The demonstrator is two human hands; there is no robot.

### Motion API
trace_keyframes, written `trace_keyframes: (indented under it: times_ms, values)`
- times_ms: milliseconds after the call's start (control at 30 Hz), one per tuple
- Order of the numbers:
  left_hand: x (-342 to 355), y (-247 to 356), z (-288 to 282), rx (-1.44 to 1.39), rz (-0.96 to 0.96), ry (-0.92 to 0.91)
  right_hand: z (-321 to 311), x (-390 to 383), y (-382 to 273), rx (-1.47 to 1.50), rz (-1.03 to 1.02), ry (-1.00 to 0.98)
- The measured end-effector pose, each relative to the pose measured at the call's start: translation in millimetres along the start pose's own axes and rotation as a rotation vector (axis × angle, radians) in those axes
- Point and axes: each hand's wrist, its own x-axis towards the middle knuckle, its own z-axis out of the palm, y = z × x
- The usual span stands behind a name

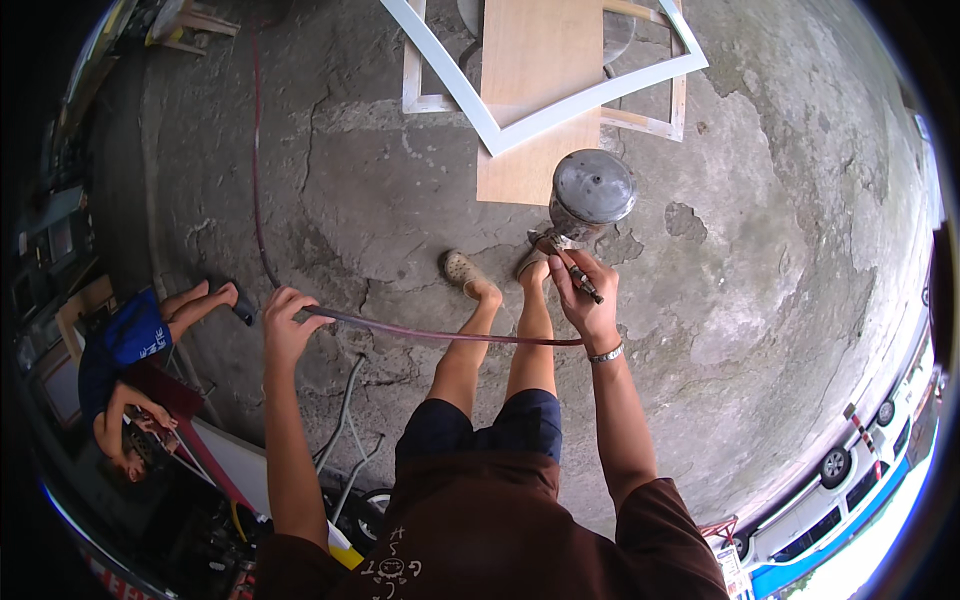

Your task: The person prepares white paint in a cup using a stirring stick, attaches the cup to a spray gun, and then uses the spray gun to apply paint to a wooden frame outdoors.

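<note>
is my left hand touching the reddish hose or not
Touching. The head view shows the reddish hose running into the curled left hand, with no gap between them.

1. Looks like an open-sided workshop for spray-finishing woodwork, with the white frame [600,100] set over a rough, cracked concrete floor [820,180].
2. Beneath the white frame are a pale wooden board [540,60] and another frame [640,122], pieces of joinery rather than household furnishings.
3. Nearer the wearer than the white frame is a spray gun [582,222] with a metal cup; a reddish hose [430,330] runs to its left.
4. Well left of the white frame stands a small wooden stool [200,22].
5. Far to the white frame's right, nearer the wearer, a white van [795,515] sits in daylight.
</note>
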Motion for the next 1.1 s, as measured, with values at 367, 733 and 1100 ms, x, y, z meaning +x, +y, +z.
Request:
trace_keyframes:
  times_ms: [367,733,1100]
  values:
    - [33,54,28,0.013,0.022,0.004,-93,77,75,-0.141,0.068,0.286]
    - [80,127,61,-0.004,0.021,0.011,-197,168,124,-0.074,0.101,0.503]
    - [119,178,92,-0.004,0.074,-0.013,-287,232,168,-0.062,0.001,0.735]
